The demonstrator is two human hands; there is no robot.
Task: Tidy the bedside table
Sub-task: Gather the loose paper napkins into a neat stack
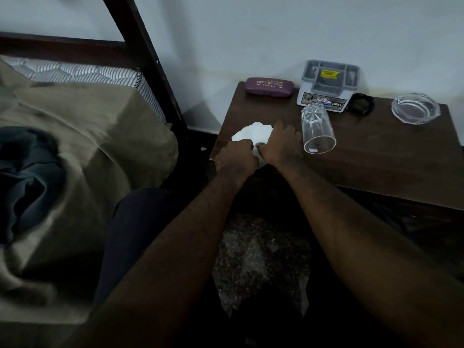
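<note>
Two bare forearms reach from the bottom edge toward the near left corner of one dark wooden bedside table (371, 151). The left hand (236, 156) is curled, its fingers clenched on the near edge of one crumpled white tissue (253, 133). The right hand (280, 144) lies flat on the same tissue, fingers pressed down on its right side; whether they pinch it or only hold it down cannot be told. The tissue lies on the table at that corner, touching both hands.

Just beside the right hand lies one clear drinking glass (317, 130), tipped on its side with its open mouth toward the camera and its cut base pointing to the wall. Behind it stands one grey and white plastic organiser (326, 84) with several compartments and a yellow sticker inside. Left of that, against the wall, sits one purple spectacle case (269, 87), closed, with gold lettering. Right of the organiser is one coiled black cable (360, 103), and further right, well apart from the hands, one clear glass ashtray (415, 109).

On the left is one bed (75, 136) with a tan sheet, a striped mattress edge and a dark frame post.
</note>
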